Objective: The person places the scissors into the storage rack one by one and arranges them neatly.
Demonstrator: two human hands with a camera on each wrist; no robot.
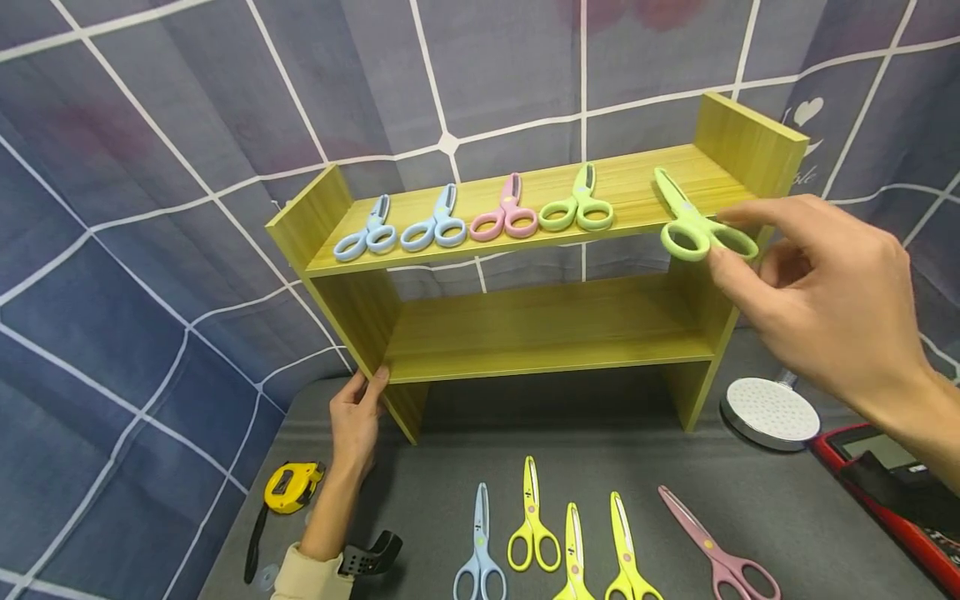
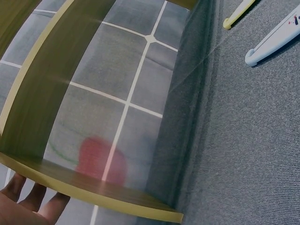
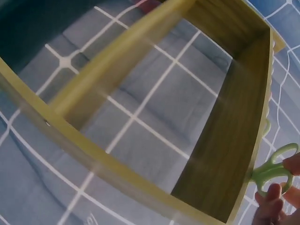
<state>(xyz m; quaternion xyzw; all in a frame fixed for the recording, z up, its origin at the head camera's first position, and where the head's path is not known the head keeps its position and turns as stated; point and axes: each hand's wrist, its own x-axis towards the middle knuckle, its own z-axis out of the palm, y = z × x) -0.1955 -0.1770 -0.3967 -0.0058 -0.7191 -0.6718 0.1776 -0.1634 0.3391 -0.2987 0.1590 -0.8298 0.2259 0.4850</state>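
Observation:
My right hand (image 1: 840,292) pinches a pair of light green scissors (image 1: 692,223) by a handle ring, between thumb and fingers. Its blades point away over the right part of the top board of a wooden shelf (image 1: 540,329). On that board lie two pairs of light blue scissors (image 1: 375,227), one pink pair (image 1: 511,204) and another green pair (image 1: 582,198), blades to the back. Low on the shelf's left side panel, my left hand (image 1: 354,425) grips the wood, with fingers (image 2: 35,197) behind the panel in the left wrist view.
On the grey table (image 1: 585,458) in front lie blue scissors (image 1: 481,537), several yellow pairs (image 1: 532,525) and a pink pair (image 1: 716,546). A yellow tape measure (image 1: 292,486) sits left; a shower head (image 1: 771,412) and a red-edged device (image 1: 885,467) are right. A tiled-pattern curtain (image 1: 510,83) hangs behind.

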